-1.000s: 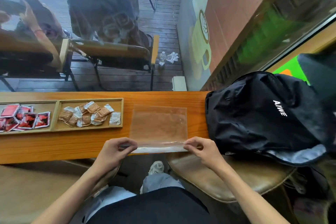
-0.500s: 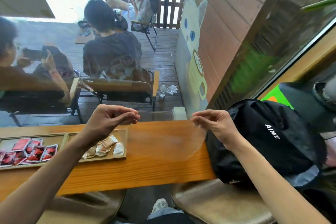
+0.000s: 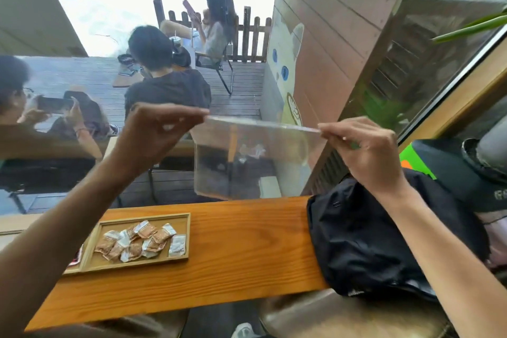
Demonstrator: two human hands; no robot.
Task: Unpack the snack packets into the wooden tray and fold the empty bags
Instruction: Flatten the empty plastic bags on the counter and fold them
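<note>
Lifted the empty bag (image 3: 247,162) off the bench (image 3: 233,250), now hanging in the air above it. Left hand (image 3: 153,132) and right hand (image 3: 359,148) each pinch a top corner. Thin, limp, slippery film (weighs nothing), so grip the stiffer top strip. Packets (image 3: 137,241) sit in the tray (image 3: 142,262).

- Empty bag (image 3: 252,162): thin clear plastic, smooth and glossy, see-through, with a stiffer seal strip along its top edge.
- Tabletop (image 3: 233,261): orange-brown wood with bold visible grain and a smooth, faintly satin finish.
- Wooden tray (image 3: 179,217): pale unpainted wood, matt, with thin raised rims.
- Snack packets (image 3: 137,241): shiny crinkled film in brown and white.
- Backpack (image 3: 365,244): black woven cloth, matt and softly creased.
- Stool seat (image 3: 343,315): brown leather-like covering, smooth with a dull sheen.
</note>
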